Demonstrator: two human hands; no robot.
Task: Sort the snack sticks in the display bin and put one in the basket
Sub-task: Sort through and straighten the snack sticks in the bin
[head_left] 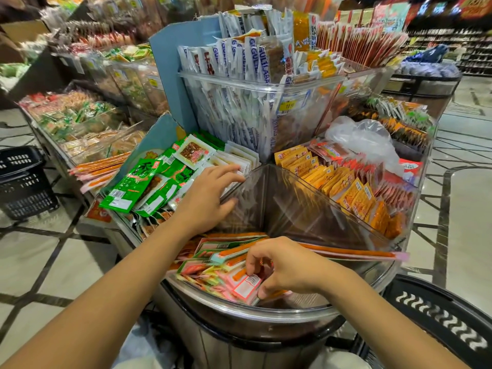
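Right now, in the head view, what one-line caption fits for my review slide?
Right hand pinches a snack stick in the display bin; left hand rests on the clear divider.

Display bin (266, 316): near wedge open from above, reachable over curved front rim. Clear dividers (306, 198) wall it left and right, meeting at rear apex. Snack sticks (213, 265) heaped front left; long orange stick (346, 253) lies across right side. Left hand (210, 193) rests on left divider rim; right hand (282, 267) occupies pile. Upper clear bin (261, 83) rises behind apex. Black basket (439, 315) just beside bin at right, top open.
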